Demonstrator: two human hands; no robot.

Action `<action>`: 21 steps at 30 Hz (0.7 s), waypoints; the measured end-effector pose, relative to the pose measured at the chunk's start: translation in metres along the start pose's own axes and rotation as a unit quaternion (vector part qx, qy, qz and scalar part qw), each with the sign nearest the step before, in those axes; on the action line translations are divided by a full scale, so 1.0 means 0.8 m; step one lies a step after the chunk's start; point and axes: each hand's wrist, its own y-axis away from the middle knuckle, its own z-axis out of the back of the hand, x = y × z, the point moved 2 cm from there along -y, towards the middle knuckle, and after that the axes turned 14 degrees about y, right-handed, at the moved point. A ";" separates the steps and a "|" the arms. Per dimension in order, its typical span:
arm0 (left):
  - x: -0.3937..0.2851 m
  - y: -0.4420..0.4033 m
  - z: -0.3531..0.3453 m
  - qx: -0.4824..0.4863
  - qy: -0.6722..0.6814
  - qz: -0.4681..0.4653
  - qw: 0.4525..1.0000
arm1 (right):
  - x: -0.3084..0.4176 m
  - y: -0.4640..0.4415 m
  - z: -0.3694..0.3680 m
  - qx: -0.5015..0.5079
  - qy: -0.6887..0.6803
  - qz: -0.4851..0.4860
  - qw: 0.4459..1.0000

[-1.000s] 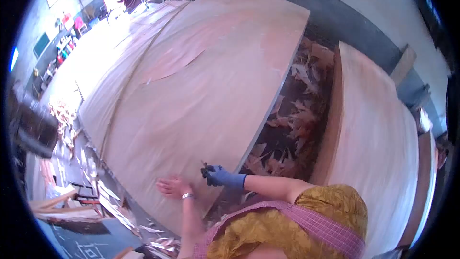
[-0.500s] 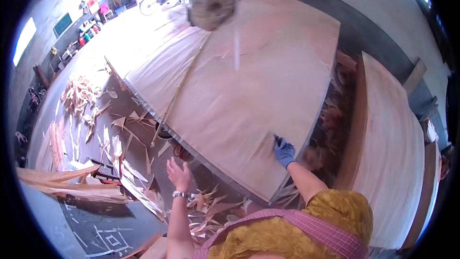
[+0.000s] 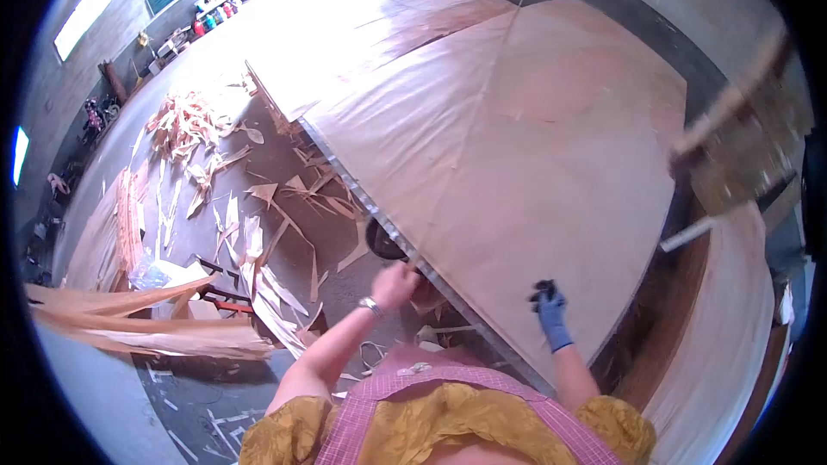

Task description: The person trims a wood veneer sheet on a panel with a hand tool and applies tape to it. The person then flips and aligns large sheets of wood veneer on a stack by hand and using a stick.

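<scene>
The left hand (image 3: pixel 394 284) looks curled narrowly round the near end of a thin stick (image 3: pixel 487 77), whose long axis runs away and rightward across the broad pale sheet (image 3: pixel 568 181). The gloved right hand (image 3: pixel 550 310) is farther from it, over the sheet's near corner; I can't tell its grip.

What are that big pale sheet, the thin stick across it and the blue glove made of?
The big pale sheet looks like thin, unvarnished wood veneer: matte, pinkish-tan, gently rippled.
The thin stick is probably plain wood or bamboo, being pale and slender; I can't tell which.
The blue glove seems to be knitted fabric, its dark fingers perhaps rubber-coated or just dirty.
</scene>
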 end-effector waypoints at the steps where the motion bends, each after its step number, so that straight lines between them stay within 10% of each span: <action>1: -0.032 0.015 0.000 0.056 0.009 -0.027 0.998 | 0.047 0.013 -0.043 0.139 -0.149 -0.089 0.975; 5: -0.110 -0.004 0.056 0.351 -0.075 -0.102 0.928 | 0.199 0.061 -0.161 0.188 -0.432 -0.225 0.853; 7: -0.082 -0.087 0.104 0.194 -0.052 -0.265 0.943 | 0.207 0.051 -0.190 0.161 -0.443 -0.217 0.855; 10: -0.052 -0.281 0.215 0.107 -0.217 -0.176 0.954 | 0.158 0.054 -0.223 0.112 -0.407 -0.168 0.891; 11: -0.026 -0.349 0.240 -0.061 -0.288 -0.248 0.923 | 0.167 0.047 -0.231 0.100 -0.412 -0.170 0.890; 21: 0.048 -0.622 0.414 -0.095 -0.304 0.018 0.948 | 0.251 0.073 -0.338 -0.194 -0.206 -0.159 0.946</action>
